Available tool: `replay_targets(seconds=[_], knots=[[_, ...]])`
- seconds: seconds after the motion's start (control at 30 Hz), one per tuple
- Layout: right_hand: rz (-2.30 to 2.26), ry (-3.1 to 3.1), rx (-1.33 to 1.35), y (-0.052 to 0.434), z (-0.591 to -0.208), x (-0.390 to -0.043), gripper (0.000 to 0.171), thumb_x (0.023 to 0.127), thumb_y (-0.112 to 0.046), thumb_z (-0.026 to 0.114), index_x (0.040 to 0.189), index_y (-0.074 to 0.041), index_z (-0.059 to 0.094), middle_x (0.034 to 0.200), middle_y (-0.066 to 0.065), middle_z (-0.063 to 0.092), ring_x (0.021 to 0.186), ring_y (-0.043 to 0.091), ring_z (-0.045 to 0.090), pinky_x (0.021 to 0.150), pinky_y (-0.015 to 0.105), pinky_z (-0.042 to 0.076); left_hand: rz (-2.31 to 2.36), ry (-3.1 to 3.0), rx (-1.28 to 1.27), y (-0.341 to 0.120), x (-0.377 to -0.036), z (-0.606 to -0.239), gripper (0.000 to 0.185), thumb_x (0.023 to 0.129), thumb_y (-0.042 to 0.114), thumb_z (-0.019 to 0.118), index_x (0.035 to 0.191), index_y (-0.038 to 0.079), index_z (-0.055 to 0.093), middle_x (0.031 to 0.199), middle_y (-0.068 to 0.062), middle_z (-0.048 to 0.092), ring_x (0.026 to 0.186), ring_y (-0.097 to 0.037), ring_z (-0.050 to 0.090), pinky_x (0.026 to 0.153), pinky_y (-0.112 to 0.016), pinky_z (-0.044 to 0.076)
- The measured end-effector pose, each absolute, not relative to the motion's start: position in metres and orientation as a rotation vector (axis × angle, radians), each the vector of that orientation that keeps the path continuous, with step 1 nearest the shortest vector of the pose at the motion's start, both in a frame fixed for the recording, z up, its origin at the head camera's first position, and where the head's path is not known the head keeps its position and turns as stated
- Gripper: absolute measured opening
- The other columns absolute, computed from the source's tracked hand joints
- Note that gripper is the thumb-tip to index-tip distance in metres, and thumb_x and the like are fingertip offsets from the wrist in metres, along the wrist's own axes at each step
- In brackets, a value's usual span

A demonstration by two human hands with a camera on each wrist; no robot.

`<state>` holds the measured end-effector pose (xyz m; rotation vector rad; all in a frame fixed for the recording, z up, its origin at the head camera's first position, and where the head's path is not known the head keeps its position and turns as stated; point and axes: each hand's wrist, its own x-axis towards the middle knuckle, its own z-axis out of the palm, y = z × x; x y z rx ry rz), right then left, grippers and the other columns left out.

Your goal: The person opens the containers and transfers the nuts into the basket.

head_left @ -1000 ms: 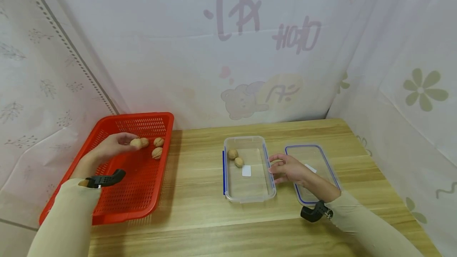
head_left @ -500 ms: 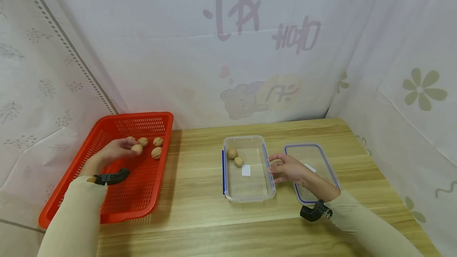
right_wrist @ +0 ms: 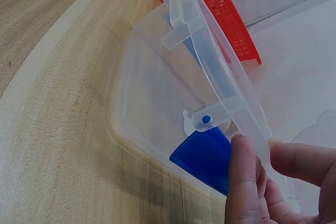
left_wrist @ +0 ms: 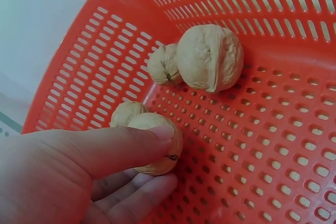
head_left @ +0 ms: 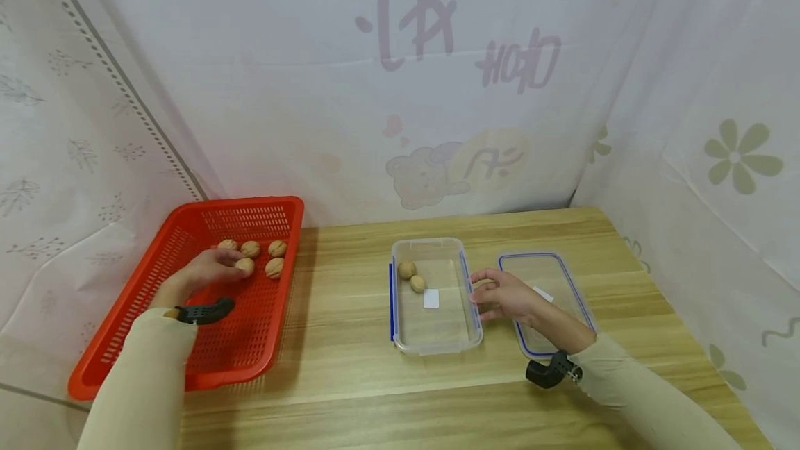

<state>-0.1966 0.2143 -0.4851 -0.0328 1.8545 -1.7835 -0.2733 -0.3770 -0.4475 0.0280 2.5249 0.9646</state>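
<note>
A walnut (head_left: 245,267) low in the red basket (head_left: 284,325) is pinched between the thumb and fingers of my left hand (head_left: 209,271). Close up in the left wrist view, thumb and fingertips touch this walnut (left_wrist: 167,150), and another walnut (left_wrist: 127,112) sits right behind it. My right hand (head_left: 506,296) grips the right rim of a clear plastic container (head_left: 437,335); the right wrist view has the thumb on the rim and the fingers outside, by a blue clip (right_wrist: 202,158). Two walnuts (head_left: 407,269) lie in the container's back left part.
Other walnuts (head_left: 275,268) lie toward the back of the basket. A clear lid with a blue seal (head_left: 558,271) lies on the wooden table (head_left: 350,380), partly under my right forearm. A white printed curtain (head_left: 350,123) encloses the back and sides.
My left hand has moved right, toward me and down in the basket with its walnut, uncovering a walnut behind. The right hand stays on the container.
</note>
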Motion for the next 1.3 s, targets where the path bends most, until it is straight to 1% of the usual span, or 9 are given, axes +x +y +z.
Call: replay_targets(seconds=[0.17,0.3,0.5,0.67,0.93,1.17,1.3], knots=[[-1.783,1.853,-0.036,0.2143,-0.4856,-0.1967,0.047,0.097,-0.002,0.064,0.136,0.009,0.04,0.096,0.008,0.062,0.086,0.018,0.064,0.072,0.033,0.062,0.978,2.502,0.004,-0.3756,-0.2746,-0.4499,0.064,0.099,0.028,0.068,0.14,-0.014,0.043,0.135,-0.036,0.048,0.119,-0.049,0.046,0.102,-0.068,0.039],[-1.78,1.857,-0.04,0.2144,-0.4863,-0.1973,0.048,0.097,-0.003,0.064,0.136,0.009,0.04,0.096,0.008,0.062,0.087,0.018,0.063,0.072,0.033,0.061,1.009,2.48,0.009,-0.3751,-0.2731,-0.4488,0.062,0.099,0.026,0.068,0.139,-0.014,0.044,0.133,-0.036,0.049,0.118,-0.048,0.047,0.102,-0.067,0.04],[-1.784,1.856,-0.047,0.215,-0.4875,-0.1968,0.047,0.097,-0.002,0.063,0.136,0.009,0.04,0.096,0.007,0.062,0.088,0.018,0.064,0.073,0.033,0.062,0.976,2.498,0.003,-0.3745,-0.273,-0.4493,0.064,0.098,0.029,0.069,0.139,-0.013,0.044,0.132,-0.035,0.051,0.118,-0.047,0.047,0.102,-0.068,0.039],[-1.791,1.844,-0.053,0.2155,-0.4872,-0.1958,0.047,0.097,-0.002,0.063,0.136,0.009,0.039,0.095,0.006,0.062,0.086,0.017,0.064,0.072,0.032,0.062,0.922,2.529,-0.007,-0.3736,-0.2743,-0.45,0.066,0.098,0.032,0.069,0.139,-0.013,0.044,0.131,-0.036,0.052,0.116,-0.047,0.048,0.1,-0.067,0.04],[-1.792,1.847,-0.059,0.2156,-0.4866,-0.196,0.046,0.098,-0.002,0.063,0.136,0.009,0.039,0.095,0.006,0.062,0.087,0.016,0.064,0.073,0.033,0.062,0.919,2.544,0.02,-0.3742,-0.2748,-0.4493,0.065,0.099,0.029,0.069,0.139,-0.015,0.043,0.132,-0.039,0.049,0.115,-0.048,0.048,0.099,-0.067,0.041],[-1.796,1.851,-0.054,0.2154,-0.486,-0.196,0.045,0.097,-0.002,0.063,0.135,0.009,0.04,0.095,0.006,0.062,0.086,0.016,0.064,0.071,0.032,0.062,0.92,2.549,0.003,-0.3728,-0.275,-0.4495,0.068,0.098,0.034,0.069,0.141,-0.013,0.043,0.135,-0.038,0.049,0.118,-0.048,0.047,0.101,-0.068,0.039],[-1.795,1.85,-0.053,0.2152,-0.487,-0.196,0.046,0.097,-0.001,0.063,0.135,0.009,0.04,0.095,0.006,0.062,0.086,0.017,0.064,0.071,0.032,0.061,0.954,2.531,-0.004,-0.3729,-0.2744,-0.4507,0.068,0.099,0.033,0.067,0.142,-0.014,0.041,0.135,-0.037,0.049,0.119,-0.048,0.047,0.102,-0.066,0.04]])
